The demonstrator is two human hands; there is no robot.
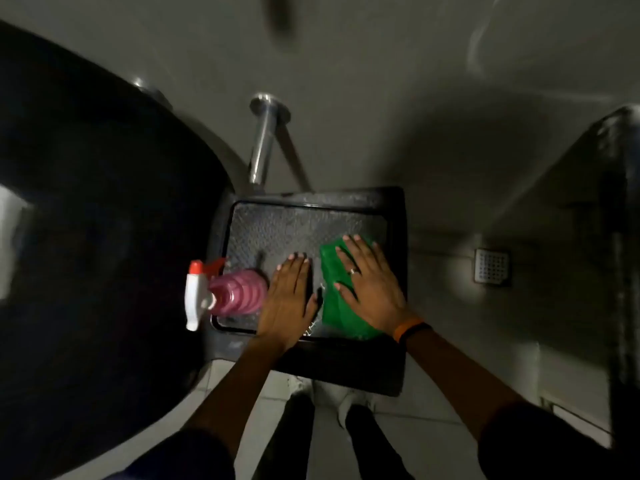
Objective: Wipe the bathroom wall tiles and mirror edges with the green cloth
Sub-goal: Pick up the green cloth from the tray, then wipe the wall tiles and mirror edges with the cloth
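Observation:
The green cloth (332,306) lies folded on a dark tray (304,223) set on a black stool. My right hand (370,289) rests flat on the cloth, fingers spread, pressing it down. My left hand (289,299) lies flat on the tray just left of the cloth, fingers together, holding nothing. A pink spray bottle (239,296) with a white and red trigger head (195,292) stands at the tray's left edge, beside my left hand.
A large black basin (86,220) fills the left side. A chrome pipe (263,140) comes out of the grey tiled wall (381,81) above the tray. A square floor drain (491,266) sits to the right, and a dark fixture (620,237) stands at the far right.

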